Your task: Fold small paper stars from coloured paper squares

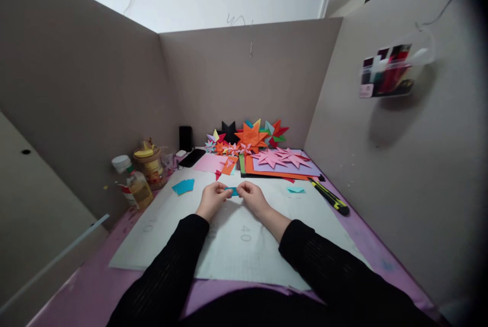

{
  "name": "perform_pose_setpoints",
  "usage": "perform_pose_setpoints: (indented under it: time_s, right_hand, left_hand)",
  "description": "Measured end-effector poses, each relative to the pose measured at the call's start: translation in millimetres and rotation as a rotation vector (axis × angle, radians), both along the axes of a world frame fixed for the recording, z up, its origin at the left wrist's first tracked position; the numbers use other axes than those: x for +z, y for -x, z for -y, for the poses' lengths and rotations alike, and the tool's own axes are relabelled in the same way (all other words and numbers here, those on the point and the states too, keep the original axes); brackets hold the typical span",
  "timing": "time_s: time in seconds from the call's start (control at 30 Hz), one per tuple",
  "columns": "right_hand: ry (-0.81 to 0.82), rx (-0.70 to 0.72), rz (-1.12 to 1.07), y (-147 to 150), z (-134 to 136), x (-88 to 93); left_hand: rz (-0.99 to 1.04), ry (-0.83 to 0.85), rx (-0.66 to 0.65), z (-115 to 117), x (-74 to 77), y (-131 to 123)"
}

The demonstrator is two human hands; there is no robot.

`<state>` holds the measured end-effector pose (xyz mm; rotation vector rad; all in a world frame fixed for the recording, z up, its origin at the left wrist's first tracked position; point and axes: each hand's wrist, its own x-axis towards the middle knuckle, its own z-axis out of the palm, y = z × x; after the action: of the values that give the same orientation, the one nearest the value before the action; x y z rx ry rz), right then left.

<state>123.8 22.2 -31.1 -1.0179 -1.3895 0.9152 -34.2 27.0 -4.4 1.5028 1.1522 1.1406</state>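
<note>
A small piece of blue paper is pinched at its two ends, held just above the white sheet in the middle of the table. My left hand is closed on its left end, and my right hand is closed on its right end. Any fold in the paper is too small to make out. Left of my hands lies a fanned stack of blue paper pieces. To the right rests a light turquoise folded paper piece.
Folded paper stars stand at the back, beside stacked coloured sheets bearing pink stars. A yellow and black utility knife lies right. Bottles and a jar line the left. Partition walls enclose the table; a phone lies back left.
</note>
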Motion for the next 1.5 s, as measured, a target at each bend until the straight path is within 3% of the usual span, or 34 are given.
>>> perform_pose_setpoints:
  time_s: [1.5]
  right_hand:
    - [0.029,-0.025,-0.018,-1.3,2.0,3.7]
  left_hand:
    - [0.001,0.039,-0.068,1.8,-0.3,-0.6]
